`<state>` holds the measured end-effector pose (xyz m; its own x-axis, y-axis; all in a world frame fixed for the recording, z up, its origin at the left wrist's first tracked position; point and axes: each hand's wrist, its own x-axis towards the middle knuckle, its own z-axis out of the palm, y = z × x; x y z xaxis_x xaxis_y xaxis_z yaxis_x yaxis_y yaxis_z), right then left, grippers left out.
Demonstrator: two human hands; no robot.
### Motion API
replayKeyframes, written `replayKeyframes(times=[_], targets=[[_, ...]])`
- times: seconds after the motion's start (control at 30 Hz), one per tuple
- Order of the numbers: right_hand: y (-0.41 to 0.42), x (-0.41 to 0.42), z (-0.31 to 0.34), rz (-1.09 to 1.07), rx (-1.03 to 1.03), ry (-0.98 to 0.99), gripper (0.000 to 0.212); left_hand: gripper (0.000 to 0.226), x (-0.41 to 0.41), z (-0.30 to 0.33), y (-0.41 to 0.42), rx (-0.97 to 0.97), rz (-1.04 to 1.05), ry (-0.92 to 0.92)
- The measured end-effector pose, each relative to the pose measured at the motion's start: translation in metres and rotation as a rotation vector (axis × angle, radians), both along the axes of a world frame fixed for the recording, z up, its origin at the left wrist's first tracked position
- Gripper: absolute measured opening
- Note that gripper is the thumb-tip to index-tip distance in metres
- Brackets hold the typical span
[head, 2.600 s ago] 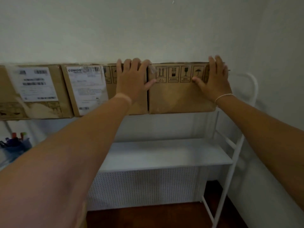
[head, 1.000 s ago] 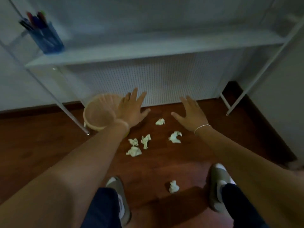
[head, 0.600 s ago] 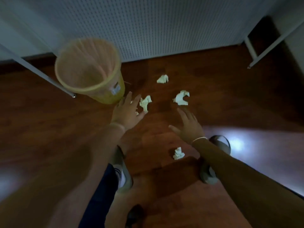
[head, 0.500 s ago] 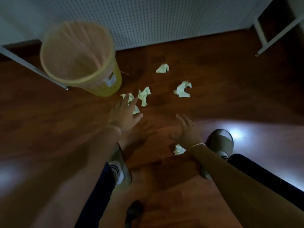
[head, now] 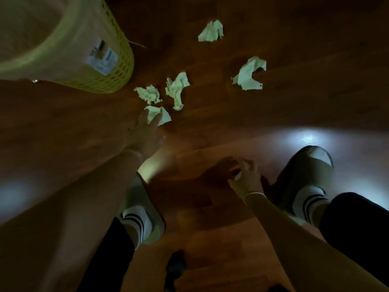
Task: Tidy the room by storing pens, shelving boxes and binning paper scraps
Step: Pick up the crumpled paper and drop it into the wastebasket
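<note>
Several crumpled paper scraps lie on the dark wooden floor [head: 210, 127]. One scrap [head: 211, 31] is farthest, another [head: 248, 74] sits to the right, and two [head: 149, 94] [head: 177, 89] lie close together beside the bin. My left hand [head: 145, 133] is open, its fingertips touching the nearest scrap [head: 162, 116]. My right hand [head: 246, 178] is low by my right shoe, fingers curled around a small scrap [head: 237, 175] that is mostly hidden. The yellow mesh bin [head: 120, 68] with a pink liner stands at the upper left.
My left shoe [head: 147, 209] and right shoe [head: 309, 165], with striped white socks, stand on the floor on either side of my right hand. Bright light patches reflect off the floor at right and left. A metal shelf foot [head: 34, 81] shows beside the bin.
I have turned from the shelved boxes down to the floor and bent lower. My left hand has reached the nearest scrap and my right hand has closed over the scrap by my shoe.
</note>
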<state>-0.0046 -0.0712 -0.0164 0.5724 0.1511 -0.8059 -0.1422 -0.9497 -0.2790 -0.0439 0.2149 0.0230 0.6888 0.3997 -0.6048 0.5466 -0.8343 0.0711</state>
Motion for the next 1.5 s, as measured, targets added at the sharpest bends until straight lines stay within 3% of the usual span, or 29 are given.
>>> replayKeyframes(times=[0.23, 0.37, 0.6, 0.7, 0.87, 1.0, 1.2, 1.33, 1.5], targets=[[0.022, 0.014, -0.025, -0.080, -0.038, -0.119, 0.053, 0.064, 0.010, -0.047, 0.001, -0.036, 0.124, -0.005], [0.039, 0.036, -0.025, -0.014, 0.011, -0.194, 0.035, 0.051, 0.006, -0.056, -0.003, -0.067, 0.183, -0.142], [0.063, 0.056, -0.004, 0.063, 0.065, -0.274, 0.031, 0.040, 0.009, -0.040, -0.003, -0.115, 0.246, -0.297], [0.085, 0.064, 0.021, 0.096, 0.105, -0.331, 0.031, 0.038, 0.012, -0.011, 0.014, -0.174, 0.254, -0.360], [0.147, 0.093, 0.097, 0.095, 0.340, -0.420, 0.024, 0.036, 0.020, 0.073, 0.050, -0.150, 0.268, -0.430], [0.199, 0.111, 0.173, 0.203, 0.518, -0.592, 0.022, 0.069, 0.013, 0.153, 0.066, -0.135, 0.192, -0.468], [0.268, 0.109, 0.279, 0.346, 0.727, -0.744, 0.018, 0.039, -0.019, 0.249, 0.092, -0.087, 0.175, -0.568], [0.305, 0.095, 0.310, 0.393, 0.840, -0.722, 0.016, 0.039, -0.035, 0.277, 0.118, -0.036, 0.302, -0.694], [0.325, 0.081, 0.333, 0.354, 0.975, -0.642, 0.040, 0.052, -0.035, 0.289, 0.132, -0.083, 0.459, -0.771]])
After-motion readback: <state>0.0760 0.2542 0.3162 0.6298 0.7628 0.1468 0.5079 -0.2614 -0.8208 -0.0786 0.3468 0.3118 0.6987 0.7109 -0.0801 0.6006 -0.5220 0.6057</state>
